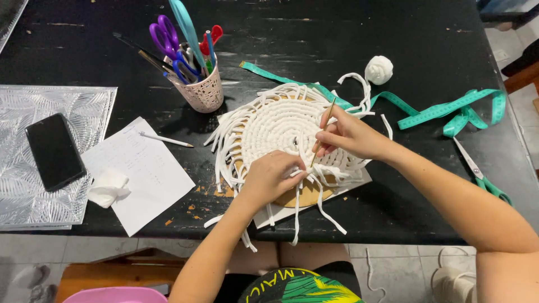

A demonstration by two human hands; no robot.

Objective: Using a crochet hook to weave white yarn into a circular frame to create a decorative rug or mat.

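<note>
My right grip point(342, 137) pinches a thin wooden stick point(323, 130) over the white woven cord round point(281, 126); my left grip point(269, 177) closes on its strands, a written paper sheet point(143, 171) lying further left on the black worktop point(337, 39).

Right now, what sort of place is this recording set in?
Probably a home craft table. On the black table lie a green measuring tape, a cup of scissors and pens and a ball of white cord, while the left hand and right hand work a round white woven piece.
</note>
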